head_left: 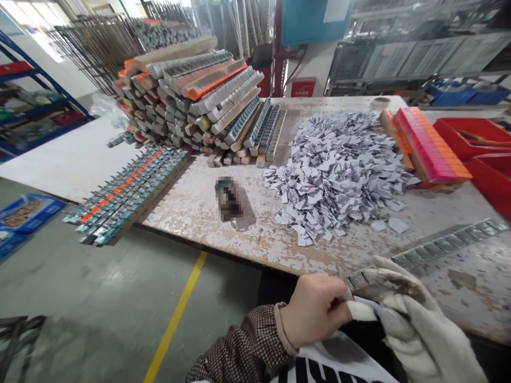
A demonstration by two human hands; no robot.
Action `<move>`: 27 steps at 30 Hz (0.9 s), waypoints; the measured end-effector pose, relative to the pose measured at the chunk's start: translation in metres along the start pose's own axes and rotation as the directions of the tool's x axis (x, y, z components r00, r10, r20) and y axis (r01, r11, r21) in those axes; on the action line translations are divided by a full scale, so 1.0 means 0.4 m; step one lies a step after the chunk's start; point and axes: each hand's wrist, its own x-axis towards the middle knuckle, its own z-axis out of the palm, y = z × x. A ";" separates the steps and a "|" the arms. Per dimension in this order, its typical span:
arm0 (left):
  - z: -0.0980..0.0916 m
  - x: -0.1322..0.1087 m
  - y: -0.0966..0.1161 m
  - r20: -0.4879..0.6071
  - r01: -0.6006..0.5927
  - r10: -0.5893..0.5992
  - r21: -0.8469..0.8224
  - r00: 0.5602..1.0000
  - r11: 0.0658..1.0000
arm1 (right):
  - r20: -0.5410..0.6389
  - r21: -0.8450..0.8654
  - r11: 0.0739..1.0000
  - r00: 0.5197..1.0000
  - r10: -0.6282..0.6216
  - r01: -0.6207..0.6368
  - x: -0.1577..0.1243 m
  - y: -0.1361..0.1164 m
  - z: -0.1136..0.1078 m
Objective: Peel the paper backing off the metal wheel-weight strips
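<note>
A long grey segmented bar point(447, 246) runs from the table's right side down to my hands. My right hand point(419, 319), in a soiled white work glove, wraps around its near end. Bare and curled, my left hand point(313, 308) meets the glove at that same end, its fingertips pressed close to the bar. A white wrap or piece point(361, 311) shows at the left thumb's tip; which of the two I cannot tell. Anything pinched between the left fingers is hidden. Beyond the hands lies a heap of small white paper-like pieces point(339, 175).
Stacked bars point(187, 101) rise at the back left of the worktable point(191, 207). Several bars point(128, 191) overhang its front edge. Pink and orange blocks point(431, 143) and red bins point(479, 135) stand at right. A pixelated object point(228, 199) lies mid-table; blue crates point(30, 213) sit lower left.
</note>
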 end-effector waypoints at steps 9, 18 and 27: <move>0.000 -0.016 0.002 0.077 -0.350 0.347 0.028 0.935 0.936 | 0.123 0.016 0.999 0.992 0.036 -0.038 0.009 0.000 0.040; 0.005 -0.037 -0.063 -0.176 -0.039 0.106 0.348 0.979 0.937 | -0.037 -0.430 0.874 0.963 -0.269 0.227 0.052 0.020 0.006; 0.025 -0.038 -0.090 -0.027 0.046 -0.037 0.465 0.999 0.884 | 0.195 -0.715 0.576 0.905 -0.379 0.396 0.101 0.033 0.043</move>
